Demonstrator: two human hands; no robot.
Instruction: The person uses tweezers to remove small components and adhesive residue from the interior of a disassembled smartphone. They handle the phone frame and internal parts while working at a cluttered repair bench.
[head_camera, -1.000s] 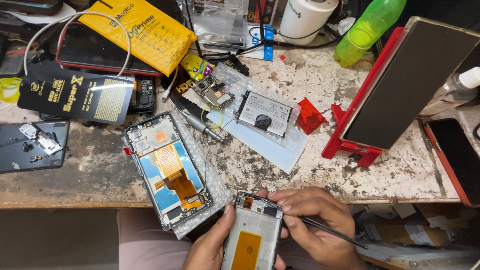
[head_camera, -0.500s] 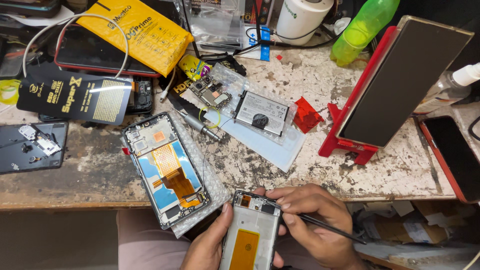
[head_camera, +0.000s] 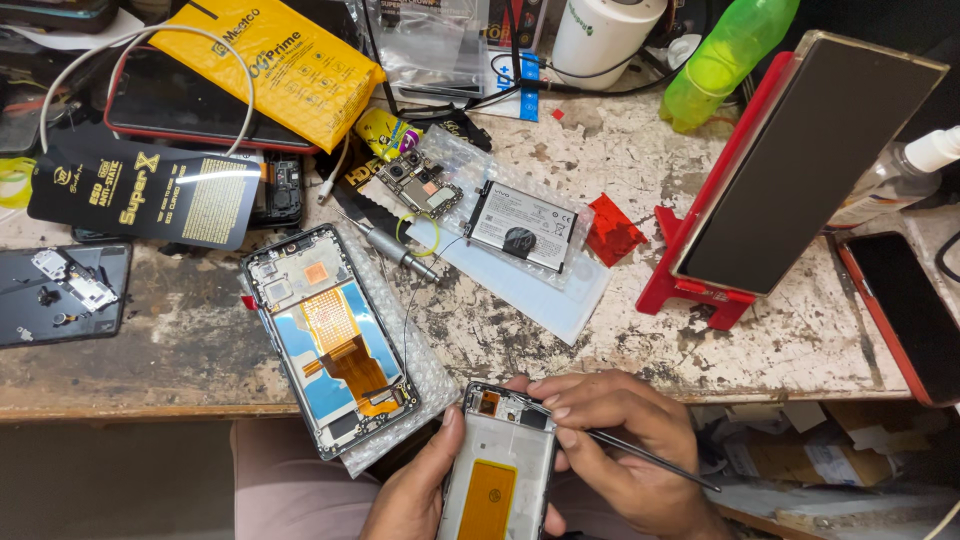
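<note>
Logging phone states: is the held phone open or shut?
Open: the phone in the left hand shows bare frame and orange flex.

Phone frame (head_camera: 497, 470): at the near table edge, between left hand (head_camera: 410, 495) and right hand (head_camera: 620, 450).
Opened phone (head_camera: 328, 340): just left, on the table (head_camera: 760, 330).
Battery (head_camera: 521, 227): behind.
Stand (head_camera: 690, 290): far right.

Both hands bare: no gloves, rings, watch or bands on what shows. Left hand (head_camera: 415, 490) enters from the bottom edge, only thumb side and part of the wrist in frame. Right hand (head_camera: 625, 450) shows knuckles, short plain nails and wrist; no sleeve reaches either wrist. Below the hands, the lap (head_camera: 290, 480) is covered in plain dusty-pink cloth, no print or seams that I can make out.
</note>
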